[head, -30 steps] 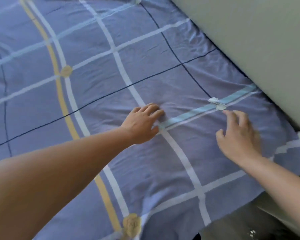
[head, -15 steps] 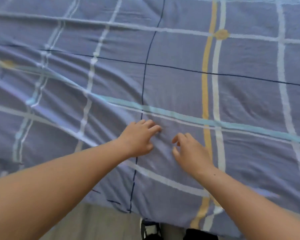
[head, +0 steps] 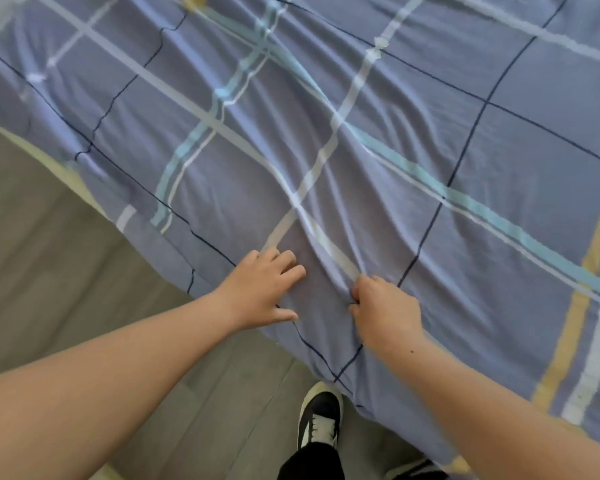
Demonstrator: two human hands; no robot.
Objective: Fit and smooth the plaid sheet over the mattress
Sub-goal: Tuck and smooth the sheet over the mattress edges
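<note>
The plaid sheet (head: 430, 140), blue-violet with white, teal, yellow and dark lines, covers the mattress and hangs over its near edge. Long creases fan out from the spot near my hands toward the far left. My left hand (head: 262, 292) lies on the sheet near the edge with the fingers bent and the thumb spread out. A little to its right, my right hand (head: 383, 308) has its fingers curled into the cloth and pinches a fold of the sheet. The mattress itself is hidden under the sheet.
Grey wood-look floor (head: 49, 271) lies left of and below the bed edge. My foot in a black-and-white shoe (head: 317, 420) stands on the floor right against the hanging sheet. A pale strip (head: 66, 168) of the bed shows under the sheet's left edge.
My view has swung left along the bed's edge. Both hands came nearer to the edge; the right hand went from loosely bent fingers to pinching a fold of the sheet.
</note>
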